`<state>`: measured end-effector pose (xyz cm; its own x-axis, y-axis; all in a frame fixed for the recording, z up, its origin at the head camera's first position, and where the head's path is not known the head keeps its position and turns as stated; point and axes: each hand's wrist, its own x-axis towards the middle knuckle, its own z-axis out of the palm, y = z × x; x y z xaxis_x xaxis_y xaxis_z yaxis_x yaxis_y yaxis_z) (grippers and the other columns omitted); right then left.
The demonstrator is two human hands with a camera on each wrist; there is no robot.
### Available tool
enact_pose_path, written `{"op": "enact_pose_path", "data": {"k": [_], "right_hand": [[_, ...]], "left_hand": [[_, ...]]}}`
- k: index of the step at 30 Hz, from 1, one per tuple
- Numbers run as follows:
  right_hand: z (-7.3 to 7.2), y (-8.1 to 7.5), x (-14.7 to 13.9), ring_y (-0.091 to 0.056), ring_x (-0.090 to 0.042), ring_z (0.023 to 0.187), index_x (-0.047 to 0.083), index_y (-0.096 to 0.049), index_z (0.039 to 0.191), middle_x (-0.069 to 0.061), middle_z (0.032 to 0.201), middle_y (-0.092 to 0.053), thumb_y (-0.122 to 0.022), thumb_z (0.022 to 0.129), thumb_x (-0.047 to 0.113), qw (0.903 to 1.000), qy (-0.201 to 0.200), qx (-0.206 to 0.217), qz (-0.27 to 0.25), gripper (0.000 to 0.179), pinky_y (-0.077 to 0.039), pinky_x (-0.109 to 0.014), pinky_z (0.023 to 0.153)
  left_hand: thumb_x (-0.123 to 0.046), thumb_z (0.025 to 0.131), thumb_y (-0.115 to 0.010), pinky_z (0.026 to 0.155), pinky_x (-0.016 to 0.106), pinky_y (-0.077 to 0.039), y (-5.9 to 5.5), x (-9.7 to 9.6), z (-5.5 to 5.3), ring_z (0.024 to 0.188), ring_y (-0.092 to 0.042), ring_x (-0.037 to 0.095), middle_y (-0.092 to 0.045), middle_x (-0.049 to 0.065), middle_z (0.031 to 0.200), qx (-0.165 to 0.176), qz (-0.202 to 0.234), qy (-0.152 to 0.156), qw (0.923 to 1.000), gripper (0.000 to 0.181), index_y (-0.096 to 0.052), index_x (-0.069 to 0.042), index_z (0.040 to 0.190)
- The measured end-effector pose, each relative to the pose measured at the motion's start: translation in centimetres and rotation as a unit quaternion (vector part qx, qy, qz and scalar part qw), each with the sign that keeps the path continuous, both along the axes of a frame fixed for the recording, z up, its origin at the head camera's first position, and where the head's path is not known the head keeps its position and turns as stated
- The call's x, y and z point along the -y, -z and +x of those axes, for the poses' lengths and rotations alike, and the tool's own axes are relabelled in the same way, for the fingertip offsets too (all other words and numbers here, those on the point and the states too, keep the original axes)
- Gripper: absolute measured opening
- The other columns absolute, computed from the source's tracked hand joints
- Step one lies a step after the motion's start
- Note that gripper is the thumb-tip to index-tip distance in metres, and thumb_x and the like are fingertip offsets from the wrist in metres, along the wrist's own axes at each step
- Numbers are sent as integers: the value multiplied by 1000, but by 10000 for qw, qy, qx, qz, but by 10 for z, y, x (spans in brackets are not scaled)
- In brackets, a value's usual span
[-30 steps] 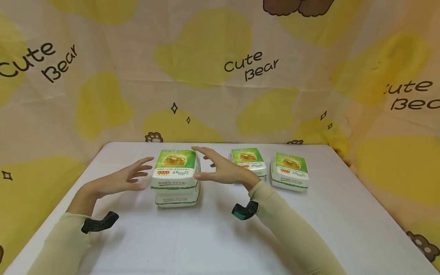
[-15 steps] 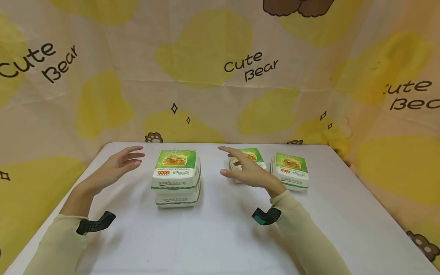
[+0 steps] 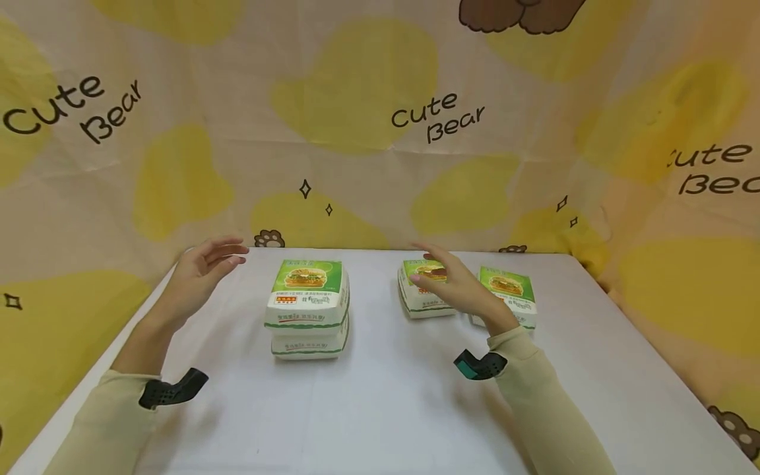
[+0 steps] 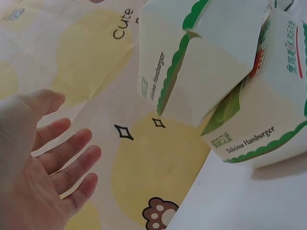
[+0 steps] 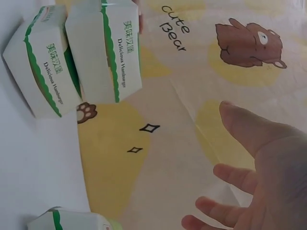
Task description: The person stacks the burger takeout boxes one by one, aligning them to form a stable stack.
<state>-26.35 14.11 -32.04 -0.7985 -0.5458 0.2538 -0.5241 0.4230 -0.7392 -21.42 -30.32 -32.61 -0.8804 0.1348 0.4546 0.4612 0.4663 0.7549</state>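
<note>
Two hamburger boxes stand stacked left of centre in the head view; the upper box (image 3: 307, 297) has a green lid with a burger picture and sits on the lower box (image 3: 309, 343). To their left the left hand (image 3: 198, 280) hovers with relaxed fingers, apart from the stack and holding nothing. My right hand (image 3: 466, 288) is raised in front of two single hamburger boxes, the nearer-to-centre box (image 3: 424, 305) and the far-right box (image 3: 512, 290), partly covering both. Its fingers are spread and hold nothing. The left wrist view shows the stack's side (image 4: 259, 139) beyond the left hand.
A white table (image 3: 356, 409) carries all the boxes. Behind and beside it hangs a cream and yellow cloth (image 3: 350, 99) printed with "Cute Bear". Dark wrist devices sit on both sleeves, the left device (image 3: 172, 389) and the right device (image 3: 479, 365).
The right hand has moved right, away from the stack, to in front of the single boxes. My left hand has drawn back and up to the left. The boxes have stayed in place.
</note>
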Motion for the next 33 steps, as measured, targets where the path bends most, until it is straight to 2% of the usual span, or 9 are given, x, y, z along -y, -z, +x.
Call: {"op": "enact_pose_path", "data": {"k": [7,15,27,33], "right_hand": [[0,-1,-12,-31,-41,149,19,-32,159,-10,167,-28,-61,101,31,9995,312,71,-3,66,-35,-63,116],[-3,1,-15,-29,-42,149,16,-31,159,-12,167,-26,-61,101,30,9992,327,201,73,67,-32,-67,116],[-13,8,-23,-22,-45,152,14,-29,159,-14,168,-23,-61,102,28,9983,479,319,102,67,-28,-70,117],[-17,13,-25,-19,-39,155,16,-29,160,-13,167,-24,-60,102,30,9972,600,436,129,67,-27,-70,117]], "left_hand": [[-14,106,-52,94,2,-44,-5,-13,4,110,-59,-10,-60,-22,120,-46,-88,-1,10000,36,-51,0,138],[-14,105,-54,94,0,-42,-3,-16,8,112,-55,-12,-60,-21,121,-75,-258,-56,9996,35,-53,-3,137],[-13,104,-56,95,1,-42,-5,-28,7,116,-54,-4,-54,-24,124,55,-291,186,9994,38,-51,2,139],[-15,103,-56,95,3,-42,-5,-36,8,116,-52,-9,-54,-20,125,144,-363,234,9990,38,-52,-2,139]]}}
